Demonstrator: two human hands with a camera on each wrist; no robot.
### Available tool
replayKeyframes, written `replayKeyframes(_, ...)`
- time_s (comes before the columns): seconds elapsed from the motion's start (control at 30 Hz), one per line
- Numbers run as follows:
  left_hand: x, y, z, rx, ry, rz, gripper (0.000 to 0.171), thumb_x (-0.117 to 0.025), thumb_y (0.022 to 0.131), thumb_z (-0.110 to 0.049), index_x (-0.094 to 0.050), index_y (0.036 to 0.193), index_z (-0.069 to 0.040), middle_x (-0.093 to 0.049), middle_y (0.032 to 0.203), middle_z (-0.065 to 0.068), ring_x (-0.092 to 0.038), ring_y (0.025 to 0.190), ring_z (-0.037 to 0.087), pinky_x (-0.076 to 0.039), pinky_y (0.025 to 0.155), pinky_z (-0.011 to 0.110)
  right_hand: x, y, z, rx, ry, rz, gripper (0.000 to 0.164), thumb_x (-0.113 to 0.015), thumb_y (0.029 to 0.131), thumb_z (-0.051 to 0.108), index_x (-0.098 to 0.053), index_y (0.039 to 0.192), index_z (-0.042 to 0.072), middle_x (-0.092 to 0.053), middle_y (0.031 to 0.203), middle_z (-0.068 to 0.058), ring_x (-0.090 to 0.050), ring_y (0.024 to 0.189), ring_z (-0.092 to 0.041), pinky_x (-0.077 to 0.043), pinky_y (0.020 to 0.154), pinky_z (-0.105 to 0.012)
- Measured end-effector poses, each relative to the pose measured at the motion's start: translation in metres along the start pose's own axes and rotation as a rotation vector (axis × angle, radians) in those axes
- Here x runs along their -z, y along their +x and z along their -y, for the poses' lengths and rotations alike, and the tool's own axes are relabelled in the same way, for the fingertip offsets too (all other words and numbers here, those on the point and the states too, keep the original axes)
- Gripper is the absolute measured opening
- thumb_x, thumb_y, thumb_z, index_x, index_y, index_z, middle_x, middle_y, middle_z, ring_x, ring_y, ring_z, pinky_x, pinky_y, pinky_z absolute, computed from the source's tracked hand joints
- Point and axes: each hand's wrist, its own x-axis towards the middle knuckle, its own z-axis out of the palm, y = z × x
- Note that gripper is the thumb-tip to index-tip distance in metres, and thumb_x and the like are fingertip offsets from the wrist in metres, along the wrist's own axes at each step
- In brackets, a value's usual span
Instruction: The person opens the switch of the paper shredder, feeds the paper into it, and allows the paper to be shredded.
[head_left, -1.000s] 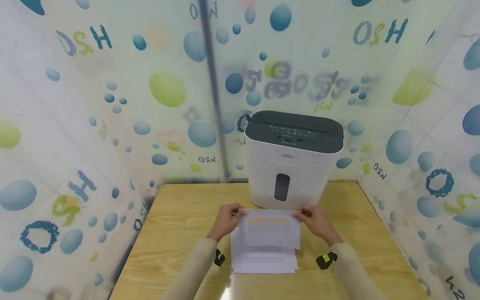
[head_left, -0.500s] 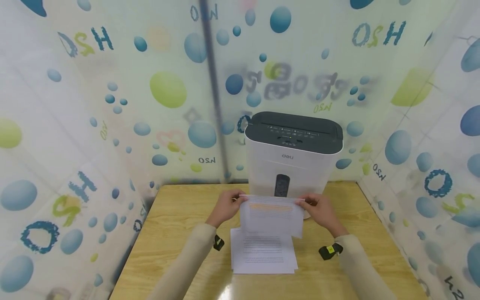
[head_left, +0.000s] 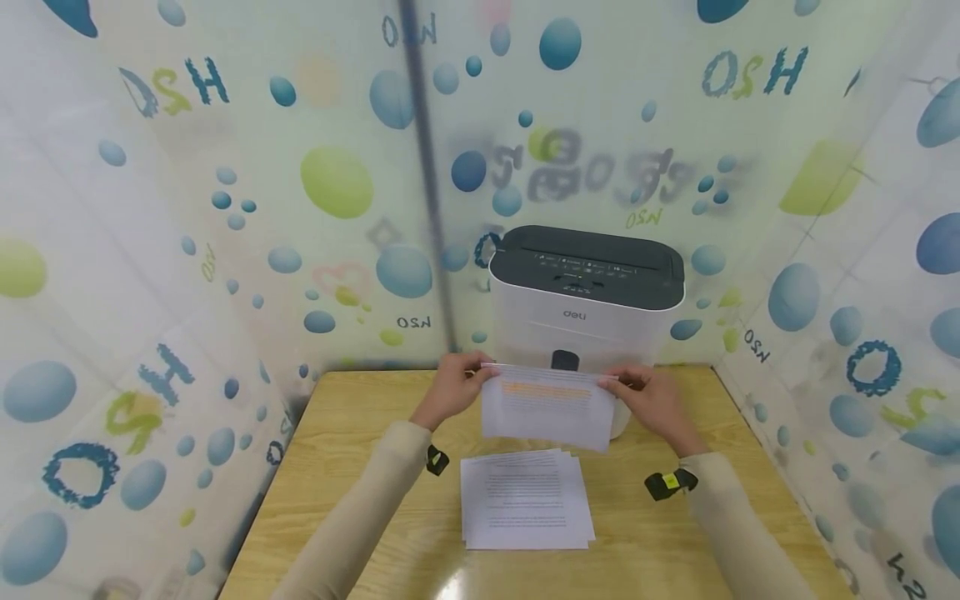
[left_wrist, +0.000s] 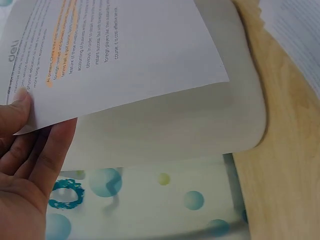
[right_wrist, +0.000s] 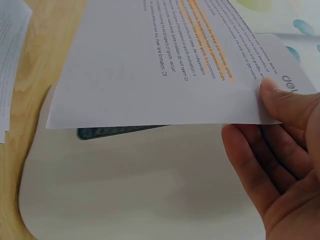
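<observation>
A printed sheet of paper with orange-highlighted lines hangs in front of the white paper shredder. My left hand pinches its upper left corner between thumb and fingers, seen close in the left wrist view on the paper. At the upper right corner, my right hand pinches it the same way, thumb on the printed side. Below, a stack of printed sheets lies on the table, slightly uneven at its edges. The shredder's dark top is above the held paper; its front window is partly hidden behind the paper.
The wooden table runs back to a patterned curtain with blue and green dots. More curtain closes off both sides. A black wrist strap device sits at the right sleeve.
Both hands have raised the highlighted sheet away from the stack, up and forward toward the shredder. The stack below is now uncovered, and the shredder's front window is more hidden.
</observation>
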Motion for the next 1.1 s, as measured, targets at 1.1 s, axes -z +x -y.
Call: replayKeyframes(1.1,0.060,0.076,-0.059,-0.100,0.005,-0.066,0.011,-0.069,0.099,-0.015,-0.076,0.101,-0.007,-0.079,0.098,0.009,-0.073,0.082,0.017,-0.061,0.075,0.032,0.068,0.046,0.071,0.209,-0.062,-0.155,0.015,-0.074,0.096,0.024,-0.079,0.098,0.010,-0.078,0.091,-0.012,-0.072,0.075,-0.028,-0.049,0.061,-0.015)
